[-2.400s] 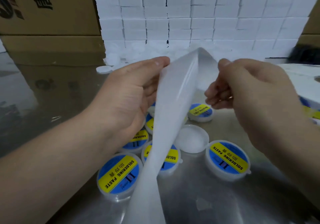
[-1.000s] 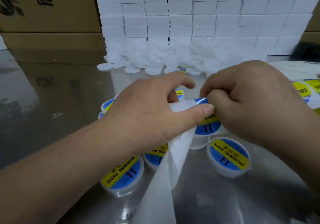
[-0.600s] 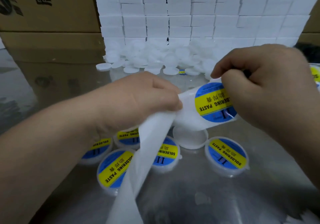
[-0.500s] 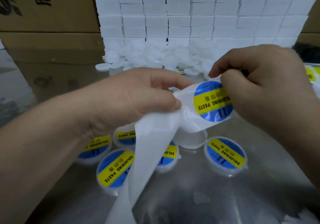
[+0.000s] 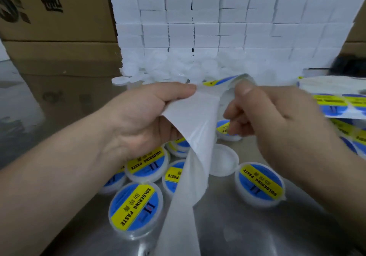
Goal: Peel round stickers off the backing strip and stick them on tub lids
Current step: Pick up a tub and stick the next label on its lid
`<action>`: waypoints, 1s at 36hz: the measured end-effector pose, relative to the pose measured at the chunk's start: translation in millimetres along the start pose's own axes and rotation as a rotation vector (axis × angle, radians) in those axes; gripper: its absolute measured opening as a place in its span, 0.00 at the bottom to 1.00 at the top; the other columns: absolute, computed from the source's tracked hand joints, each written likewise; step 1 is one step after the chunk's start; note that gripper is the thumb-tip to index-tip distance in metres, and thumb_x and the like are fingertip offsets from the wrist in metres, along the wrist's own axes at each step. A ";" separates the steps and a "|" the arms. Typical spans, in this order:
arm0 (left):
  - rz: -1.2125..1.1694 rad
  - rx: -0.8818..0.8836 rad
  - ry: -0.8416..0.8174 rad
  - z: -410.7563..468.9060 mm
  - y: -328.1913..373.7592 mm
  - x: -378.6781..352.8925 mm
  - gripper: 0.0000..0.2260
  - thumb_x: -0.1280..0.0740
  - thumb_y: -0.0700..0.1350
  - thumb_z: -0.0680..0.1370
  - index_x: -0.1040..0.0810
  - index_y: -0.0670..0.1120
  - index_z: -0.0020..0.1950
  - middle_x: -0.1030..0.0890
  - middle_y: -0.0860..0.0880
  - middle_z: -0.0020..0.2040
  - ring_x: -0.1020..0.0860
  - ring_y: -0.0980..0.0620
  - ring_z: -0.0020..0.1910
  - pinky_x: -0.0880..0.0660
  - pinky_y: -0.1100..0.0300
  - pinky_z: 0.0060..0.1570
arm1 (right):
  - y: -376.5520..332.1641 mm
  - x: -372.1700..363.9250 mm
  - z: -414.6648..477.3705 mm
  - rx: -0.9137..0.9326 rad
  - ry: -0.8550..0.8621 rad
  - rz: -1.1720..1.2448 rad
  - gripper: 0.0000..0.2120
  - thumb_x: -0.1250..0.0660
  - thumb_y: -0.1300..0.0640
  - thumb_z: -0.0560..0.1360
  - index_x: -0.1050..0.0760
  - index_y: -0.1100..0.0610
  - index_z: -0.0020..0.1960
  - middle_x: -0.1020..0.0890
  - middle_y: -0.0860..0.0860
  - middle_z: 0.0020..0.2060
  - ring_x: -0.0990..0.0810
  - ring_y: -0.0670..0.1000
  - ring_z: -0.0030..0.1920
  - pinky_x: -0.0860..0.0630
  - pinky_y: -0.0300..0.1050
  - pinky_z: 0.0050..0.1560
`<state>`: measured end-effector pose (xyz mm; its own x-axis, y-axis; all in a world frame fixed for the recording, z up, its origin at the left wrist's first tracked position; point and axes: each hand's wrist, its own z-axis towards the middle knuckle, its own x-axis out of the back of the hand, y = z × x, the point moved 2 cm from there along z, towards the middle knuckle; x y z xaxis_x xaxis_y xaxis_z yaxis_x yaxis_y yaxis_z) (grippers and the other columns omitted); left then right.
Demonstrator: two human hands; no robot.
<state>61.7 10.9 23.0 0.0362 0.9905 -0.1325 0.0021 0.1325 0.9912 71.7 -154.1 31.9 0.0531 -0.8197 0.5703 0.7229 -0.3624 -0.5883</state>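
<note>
Head view.

Item: backing strip [image 5: 190, 133]. Thin, limp and slick. My left hand [image 5: 146, 117] pinches its top edge between thumb and fingers, and the tail hangs down.

Item: round sticker [image 5: 219, 82]. It is partly lifted at the strip's top, where my right hand [image 5: 277, 125] pinches its far rim. It looks flimsy and tacky and is likely to curl, so hold it by the rim only.

Item: bare tub lid [image 5: 223, 161]. Lies below.

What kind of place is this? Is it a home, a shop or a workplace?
Most likely a small packing or labelling workshop: a wall of stacked white boxes, cardboard cartons beside it, and many identical tubs labelled SOLDERING PASTE on a metal table.
</note>
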 end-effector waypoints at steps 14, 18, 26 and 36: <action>0.333 -0.203 -0.002 -12.9 -2.8 -20.7 0.07 0.31 0.47 0.67 0.17 0.52 0.43 0.16 0.52 0.43 0.18 0.54 0.43 0.22 0.59 0.47 | 5.3 -15.8 -2.6 -0.088 0.070 0.193 0.13 0.39 0.46 0.68 0.25 0.52 0.47 0.18 0.44 0.43 0.21 0.39 0.45 0.25 0.36 0.43; 0.543 -0.328 0.179 -15.6 2.7 -20.3 0.08 0.32 0.47 0.71 0.21 0.59 0.47 0.18 0.59 0.47 0.21 0.65 0.45 0.25 0.71 0.47 | 10.6 -11.1 -2.3 -0.117 0.184 0.121 0.17 0.43 0.49 0.69 0.25 0.61 0.43 0.21 0.54 0.37 0.24 0.51 0.38 0.28 0.45 0.38; 0.414 -0.123 0.423 32.1 21.6 19.3 0.04 0.36 0.45 0.75 0.20 0.50 0.45 0.18 0.54 0.42 0.21 0.57 0.40 0.26 0.64 0.37 | 13.6 -8.0 -1.8 -0.129 0.195 0.164 0.04 0.40 0.60 0.74 0.29 0.54 0.47 0.21 0.51 0.42 0.23 0.49 0.41 0.26 0.45 0.39; 1.582 -0.021 0.346 141.0 14.1 71.7 0.16 0.41 0.44 0.79 0.28 0.51 0.67 0.31 0.47 0.69 0.30 0.46 0.64 0.33 0.59 0.55 | 15.3 -5.7 -0.1 -0.055 0.311 0.034 0.07 0.40 0.50 0.70 0.28 0.54 0.39 0.22 0.48 0.37 0.25 0.46 0.42 0.31 0.36 0.41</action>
<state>205.2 78.8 27.8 -0.2266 0.0884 0.9700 0.1704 -0.9769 0.1289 82.4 -155.0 19.5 -0.1424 -0.9251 0.3521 0.6854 -0.3488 -0.6392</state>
